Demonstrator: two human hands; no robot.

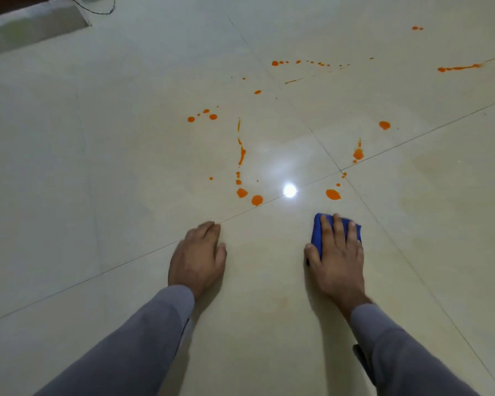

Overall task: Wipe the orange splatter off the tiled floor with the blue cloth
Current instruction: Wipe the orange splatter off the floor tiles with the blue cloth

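Observation:
Orange splatter (pixel 242 155) lies in drops and streaks over the cream tiled floor (pixel 126 167), from just ahead of my hands to the far right. My right hand (pixel 336 255) presses flat on a folded blue cloth (pixel 317 234) on the floor, fingers straight over it. The nearest blob (pixel 333 194) sits a little beyond the cloth. My left hand (pixel 199 257) rests flat on the bare tile, holding nothing, close to two drops (pixel 257 200).
A white ledge or board (pixel 35 27) runs along the top left, with a dark cable (pixel 103 10) beside it. A bright light reflection (pixel 289 190) shines on the tile between the drops. Faint orange smears tint the tile at right.

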